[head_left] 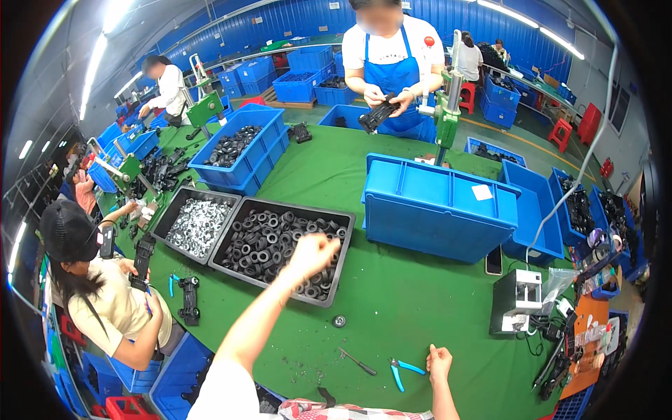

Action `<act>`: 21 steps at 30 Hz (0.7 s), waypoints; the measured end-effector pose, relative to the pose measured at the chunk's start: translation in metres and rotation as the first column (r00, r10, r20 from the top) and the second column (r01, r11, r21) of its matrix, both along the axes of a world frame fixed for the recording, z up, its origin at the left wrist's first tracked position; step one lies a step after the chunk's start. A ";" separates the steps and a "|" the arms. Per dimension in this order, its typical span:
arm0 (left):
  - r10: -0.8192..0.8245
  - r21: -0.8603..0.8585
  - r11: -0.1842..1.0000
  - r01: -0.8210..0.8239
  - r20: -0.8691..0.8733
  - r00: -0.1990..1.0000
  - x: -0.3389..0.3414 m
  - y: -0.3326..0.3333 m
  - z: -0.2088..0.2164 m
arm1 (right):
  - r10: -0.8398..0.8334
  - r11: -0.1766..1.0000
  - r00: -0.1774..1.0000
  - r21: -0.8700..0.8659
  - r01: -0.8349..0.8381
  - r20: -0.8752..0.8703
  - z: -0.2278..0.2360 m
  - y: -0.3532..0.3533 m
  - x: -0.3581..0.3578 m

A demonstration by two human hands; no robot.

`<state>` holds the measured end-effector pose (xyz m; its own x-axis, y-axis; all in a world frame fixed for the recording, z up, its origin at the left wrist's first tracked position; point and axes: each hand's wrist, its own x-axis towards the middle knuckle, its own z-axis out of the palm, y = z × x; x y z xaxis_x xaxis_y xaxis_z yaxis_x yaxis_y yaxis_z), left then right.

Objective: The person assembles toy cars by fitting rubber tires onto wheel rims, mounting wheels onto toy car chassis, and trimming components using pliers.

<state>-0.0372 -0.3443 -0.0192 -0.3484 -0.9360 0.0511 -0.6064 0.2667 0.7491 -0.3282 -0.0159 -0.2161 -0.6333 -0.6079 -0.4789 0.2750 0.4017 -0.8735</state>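
Observation:
My left hand [313, 256] is stretched over the black tray [281, 287] of small black rubber tyres [257, 245], its fingers curled together. Whether a tyre is in those fingers is hidden. My right hand [439, 363] is closed near the front of the green table, and I cannot make out anything in it. Just left of it lie blue-handled cutting pliers [400, 371] with their handles spread. A thin dark screwdriver [358, 361] rests further left. One small wheel [339, 320] sits alone on the cloth below the tray.
Beside the tyre tray is a tray of shiny small parts [199, 224]. Blue crates [437, 210] stand at the right, near a small black-and-white machine [516, 301]. Co-workers handle black toy-car chassis [378, 115] opposite and at left. Another chassis [189, 301] lies at left.

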 end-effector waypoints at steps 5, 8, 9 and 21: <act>0.040 -0.246 0.968 -0.048 -0.038 0.998 -0.031 -0.143 0.012 | -0.076 0.995 0.997 0.062 0.077 -0.014 0.005 -0.009 0.007; 0.109 -0.472 0.878 -0.081 0.032 0.994 -0.053 -0.207 0.017 | -0.061 0.997 0.997 0.047 0.063 -0.046 -0.019 -0.004 0.006; 0.112 -0.506 0.857 -0.095 0.002 0.994 -0.064 -0.224 0.020 | -0.048 0.997 0.995 0.064 0.053 -0.083 -0.021 -0.005 0.003; 0.223 -0.388 0.897 -0.211 -0.013 0.975 -0.164 -0.363 0.039 | 0.061 0.974 0.959 0.227 0.003 -0.278 0.030 -0.021 0.016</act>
